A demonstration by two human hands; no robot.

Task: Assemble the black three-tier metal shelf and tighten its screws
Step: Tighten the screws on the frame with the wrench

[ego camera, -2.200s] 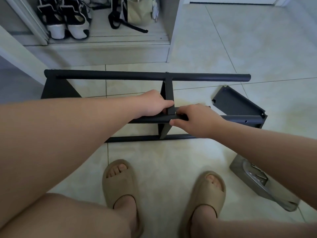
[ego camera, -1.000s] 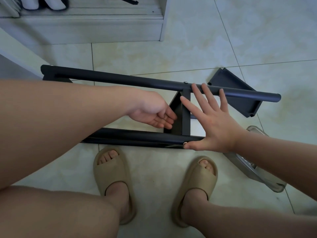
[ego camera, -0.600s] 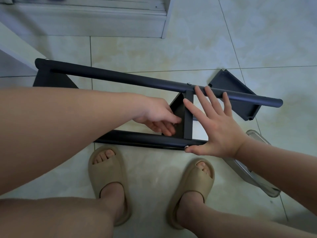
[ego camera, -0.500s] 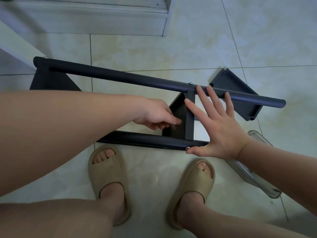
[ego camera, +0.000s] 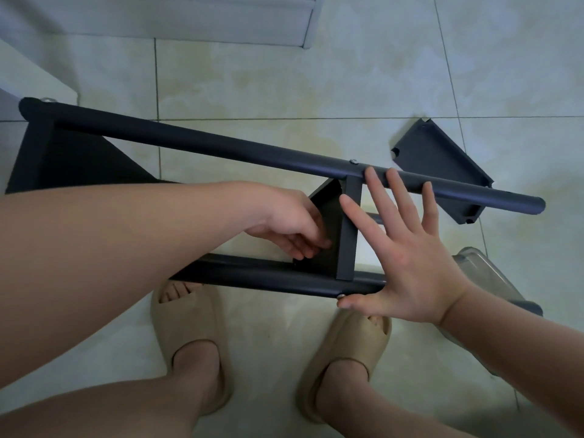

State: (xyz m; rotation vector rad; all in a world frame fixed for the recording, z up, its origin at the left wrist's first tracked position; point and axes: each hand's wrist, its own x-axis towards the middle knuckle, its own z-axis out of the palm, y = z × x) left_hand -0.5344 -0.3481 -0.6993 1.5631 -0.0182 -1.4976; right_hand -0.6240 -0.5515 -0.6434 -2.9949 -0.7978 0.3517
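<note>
- Black metal lay across the tiled floor (ego camera: 347, 74): the shelf frame (ego camera: 63, 159) was set on its side, long axis left to right, just beyond the feet (ego camera: 196, 343).
- The left hand (ego camera: 290, 226) was held in against the middle tier (ego camera: 330, 210), fingers curled; whether anything was pinched could not be told.
- A screw (ego camera: 340, 296) in the near pole (ego camera: 252, 273) was touched by the thumb of the right hand (ego camera: 407, 257), judged the nearer for tightening.
- That hand was spread flat, fingertips (ego camera: 371, 175) laid on the far pole (ego camera: 221, 147).

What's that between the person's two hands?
In the head view, the middle tier's black front strip stands between the left hand and the flat, spread right hand.
</note>
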